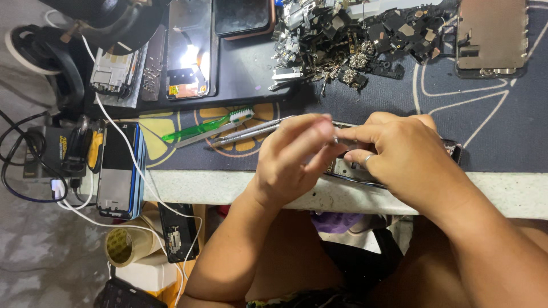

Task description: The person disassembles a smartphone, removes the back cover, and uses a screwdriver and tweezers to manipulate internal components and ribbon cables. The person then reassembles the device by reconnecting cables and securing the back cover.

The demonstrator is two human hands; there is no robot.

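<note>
My left hand point(294, 157) and my right hand point(408, 157) meet at the near edge of a dark work mat point(502, 131). Between them lies an opened phone chassis point(348, 169), mostly hidden under my fingers. My left hand's fingers are closed around a thin metal tool point(251, 133) whose shaft sticks out to the left; its tip is hidden at the fingertips. My right hand presses down on the chassis, gripping it, with the forefinger pointing toward the left fingertips.
A green toothbrush point(202, 128) lies left of the hands. A pile of small black phone parts point(354, 34) sits at the back. Phone screens point(190, 45), a metal backplate point(492, 35), a blue-edged phone point(120, 171), cables, and a tape roll point(123, 246) surround the bench.
</note>
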